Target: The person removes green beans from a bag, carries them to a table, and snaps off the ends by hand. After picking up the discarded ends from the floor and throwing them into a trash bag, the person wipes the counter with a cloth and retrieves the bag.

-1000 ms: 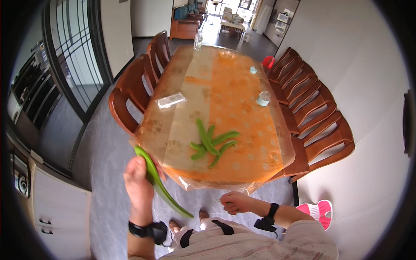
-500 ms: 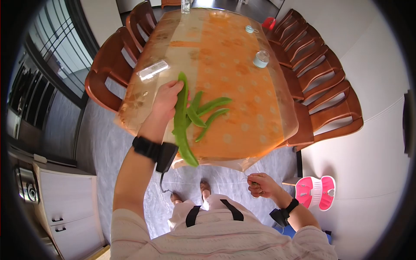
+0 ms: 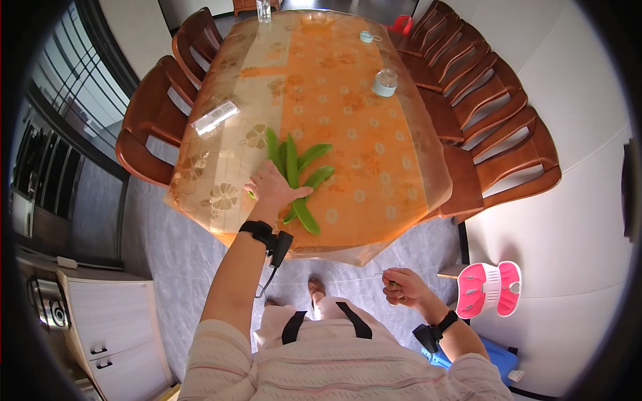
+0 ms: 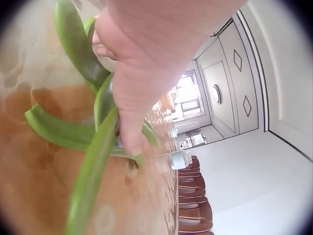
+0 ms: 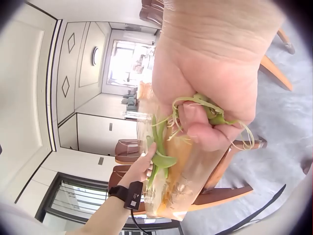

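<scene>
Several long green pods lie in a loose pile near the front of the table. My left hand rests on them from above, fingers spread and the thumb straight across the pods. In the left wrist view the thumb of the left hand touches the green pods; the palm hides part of them. My right hand is held off the front right edge of the table, fingers curled round thin green strings, whose ends hang out of the right hand in the right wrist view.
A clear packet lies on the left part of the table. A lidded jar, a small pale blue item and a glass stand farther back. Wooden chairs line both sides. A pink and white object is at the right wall.
My left hand has brought the large pod from the left onto the pile, let go of it, and spread its fingers. The right hand stays curled. The head view has tilted downward.
</scene>
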